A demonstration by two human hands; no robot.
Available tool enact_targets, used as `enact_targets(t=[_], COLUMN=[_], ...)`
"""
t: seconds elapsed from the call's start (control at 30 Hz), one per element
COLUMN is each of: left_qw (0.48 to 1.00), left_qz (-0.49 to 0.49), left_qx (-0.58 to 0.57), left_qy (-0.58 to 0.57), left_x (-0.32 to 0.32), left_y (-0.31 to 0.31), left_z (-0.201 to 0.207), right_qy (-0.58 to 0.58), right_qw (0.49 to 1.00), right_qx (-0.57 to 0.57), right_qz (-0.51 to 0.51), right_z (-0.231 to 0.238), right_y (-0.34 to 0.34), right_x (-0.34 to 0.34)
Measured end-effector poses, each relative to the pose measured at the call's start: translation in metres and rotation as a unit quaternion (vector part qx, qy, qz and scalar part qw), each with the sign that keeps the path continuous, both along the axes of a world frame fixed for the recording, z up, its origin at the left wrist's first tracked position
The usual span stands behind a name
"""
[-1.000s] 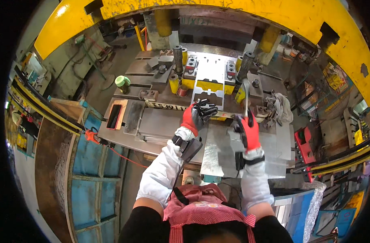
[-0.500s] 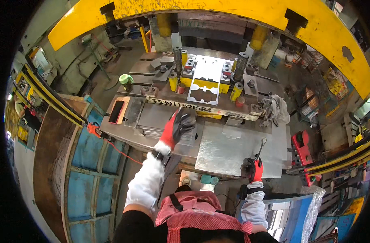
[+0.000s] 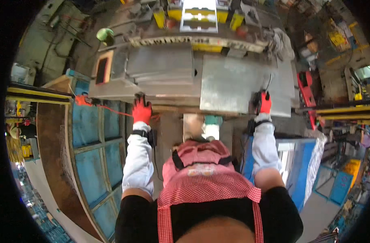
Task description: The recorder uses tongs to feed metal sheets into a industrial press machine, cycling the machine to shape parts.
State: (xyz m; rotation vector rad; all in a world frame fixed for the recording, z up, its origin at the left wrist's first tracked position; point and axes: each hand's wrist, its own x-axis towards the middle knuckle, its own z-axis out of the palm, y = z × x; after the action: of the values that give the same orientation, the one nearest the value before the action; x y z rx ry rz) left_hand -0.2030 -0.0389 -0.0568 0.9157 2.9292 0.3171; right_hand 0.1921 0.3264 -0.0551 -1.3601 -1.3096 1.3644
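Note:
My left hand [image 3: 141, 108], in a red and black glove, is at the front edge of the steel table [image 3: 164, 90], fingers stretched forward, holding nothing I can see. Just beyond it lies a stack of grey metal sheets [image 3: 158, 65]. At the front edge of a large shiny metal sheet [image 3: 225, 83], my right hand [image 3: 263, 103] is closed around a thin metal rod [image 3: 270, 82], which points away from me. The rod's far end is blurred. Motion blur softens both gloves.
Behind the sheets is a die with a bright cut-out plate [image 3: 199, 16] and yellow blocks. A grey rag [image 3: 281, 44] lies at right, a phone-like dark object [image 3: 102, 71] at left. A blue-panelled bin [image 3: 85, 121] stands left, a red object [image 3: 306, 93] right.
My view has tilted down toward my body. My left hand has drawn back from over the sheet stack to the table's front edge. My right hand still holds the rod by the shiny sheet.

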Motion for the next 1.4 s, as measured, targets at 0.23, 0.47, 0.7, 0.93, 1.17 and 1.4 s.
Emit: enact_targets(t=[0.23,0.47,0.7,0.93,1.17,1.4], left_qw=[0.996,0.995,0.998,0.996,0.999,0.997], left_qz=[-0.065,-0.067,-0.056,-0.073,-0.049,-0.073], left_qx=[-0.06,-0.066,-0.011,-0.037,0.006,-0.01], left_qy=[0.025,0.014,0.016,-0.024,-0.004,0.002], left_x=[-0.009,-0.013,-0.014,-0.012,-0.02,-0.01], left_y=[0.021,0.04,0.018,0.035,0.019,0.028], left_z=[0.025,0.032,0.008,0.02,0.001,0.019], right_qy=[-0.106,-0.101,-0.148,-0.066,-0.139,-0.094], right_qw=[0.991,0.99,0.978,0.983,0.972,0.994], right_qx=[0.047,0.083,0.142,0.157,0.181,0.045], right_qz=[-0.06,-0.059,-0.047,-0.071,-0.06,-0.036], right_z=[-0.007,-0.035,-0.025,-0.083,-0.052,-0.062], right_y=[0.009,0.02,0.007,0.043,0.019,0.031], right_x=[-0.004,0.015,0.0,0.034,0.0,0.029])
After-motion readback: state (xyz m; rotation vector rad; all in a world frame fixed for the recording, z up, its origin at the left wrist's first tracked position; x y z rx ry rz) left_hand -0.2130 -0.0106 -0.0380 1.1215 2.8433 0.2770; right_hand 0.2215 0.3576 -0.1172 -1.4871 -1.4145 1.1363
